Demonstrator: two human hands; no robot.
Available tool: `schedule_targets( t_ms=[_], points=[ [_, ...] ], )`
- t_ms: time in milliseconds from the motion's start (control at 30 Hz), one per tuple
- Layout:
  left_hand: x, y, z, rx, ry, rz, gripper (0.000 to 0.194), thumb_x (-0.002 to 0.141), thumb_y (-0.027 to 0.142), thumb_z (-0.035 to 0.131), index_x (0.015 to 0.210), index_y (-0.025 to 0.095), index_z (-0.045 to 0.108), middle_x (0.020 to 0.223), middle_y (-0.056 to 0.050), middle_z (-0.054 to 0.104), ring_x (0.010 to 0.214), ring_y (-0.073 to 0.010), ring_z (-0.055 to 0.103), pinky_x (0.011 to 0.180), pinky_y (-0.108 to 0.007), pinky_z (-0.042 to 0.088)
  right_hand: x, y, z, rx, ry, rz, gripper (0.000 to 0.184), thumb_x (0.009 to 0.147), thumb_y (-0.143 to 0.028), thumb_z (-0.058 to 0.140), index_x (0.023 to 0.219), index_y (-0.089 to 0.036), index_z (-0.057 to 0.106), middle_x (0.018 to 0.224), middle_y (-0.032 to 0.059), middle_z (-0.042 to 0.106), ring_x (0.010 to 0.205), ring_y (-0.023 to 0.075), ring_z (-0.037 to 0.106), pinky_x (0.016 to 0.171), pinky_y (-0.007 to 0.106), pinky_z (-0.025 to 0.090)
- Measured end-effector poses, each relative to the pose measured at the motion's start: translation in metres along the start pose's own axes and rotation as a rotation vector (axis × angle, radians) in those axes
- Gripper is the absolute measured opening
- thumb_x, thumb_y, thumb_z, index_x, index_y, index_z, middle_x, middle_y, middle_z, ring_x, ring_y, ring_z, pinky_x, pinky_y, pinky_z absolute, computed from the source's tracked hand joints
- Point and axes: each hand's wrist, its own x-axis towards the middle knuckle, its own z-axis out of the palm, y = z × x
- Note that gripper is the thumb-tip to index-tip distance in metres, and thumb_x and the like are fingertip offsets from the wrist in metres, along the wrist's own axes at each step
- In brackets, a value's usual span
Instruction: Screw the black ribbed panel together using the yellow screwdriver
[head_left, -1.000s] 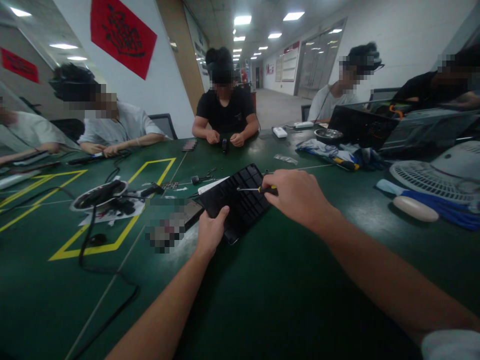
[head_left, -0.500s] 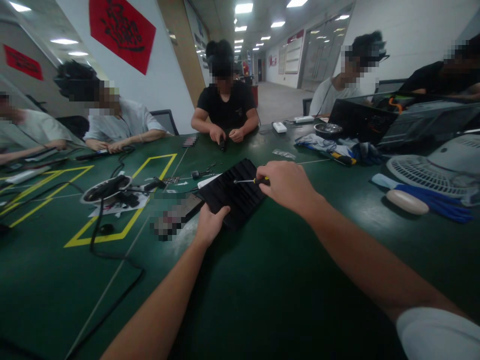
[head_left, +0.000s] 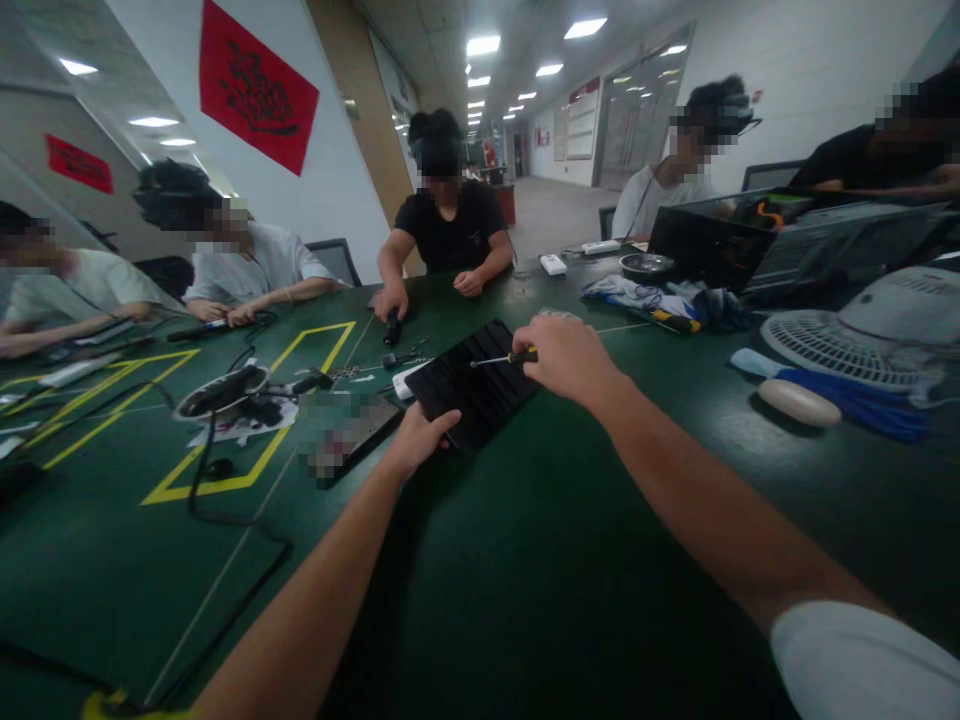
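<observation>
Black and glossy, a flat tablet [head_left: 491, 400] is gripped at its near left corner by a person's left hand [head_left: 420, 435], thumb over the face, the other fingers hidden from view. Opposite that grip, the right hand [head_left: 568, 352] is closed around the black-and-yellow handle of a screwdriver [head_left: 505, 359], its shaft reaching over the tablet; whether the tip touches the surface cannot be told. Just beyond the left hand, a white object [head_left: 405, 382] shows at the tablet's far left edge. Left of the same grip, a dark flat box [head_left: 373, 432], partly blurred, lies on a green table [head_left: 525, 580]; farther left sits a round dish [head_left: 184, 410] of black parts. Well to the right of the right hand, a pale oval object [head_left: 799, 402] rests near a blue cloth [head_left: 874, 408] and a white fan [head_left: 885, 310]. Beyond both hands, a co-worker [head_left: 454, 230] in a black shirt holds a small black item [head_left: 392, 330].
</observation>
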Motion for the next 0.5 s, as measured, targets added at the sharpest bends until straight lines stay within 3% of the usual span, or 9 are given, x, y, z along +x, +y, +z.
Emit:
schedule_targets(
  t_ms=[233,500],
  points=[
    [0.001,-0.007,0.003,0.02,0.022,0.041,0.05,0.074,0.048,0.083,0.105,0.015,0.063,0.078,0.0,0.068,0.055,-0.0135,0.058,0.048,-0.027,0.047,0.002,-0.002,0.0,-0.001,0.003,0.016,0.025,0.086,-0.02,0.069,0.105,-0.028,0.083,0.108,0.0082,0.074,0.096,0.0269,0.067,0.07,0.036,0.041],
    [-0.001,-0.011,0.007,0.037,0.068,0.049,0.037,0.078,0.04,0.079,0.101,0.018,0.061,0.066,0.003,0.065,0.048,-0.0147,0.057,0.045,-0.027,0.044,0.0,-0.003,0.0,-0.05,-0.015,0.102,0.028,0.093,-0.034,0.066,0.112,-0.029,0.085,0.11,0.0089,0.075,0.099,0.0286,0.067,0.072,0.038,0.044]
  ],
)
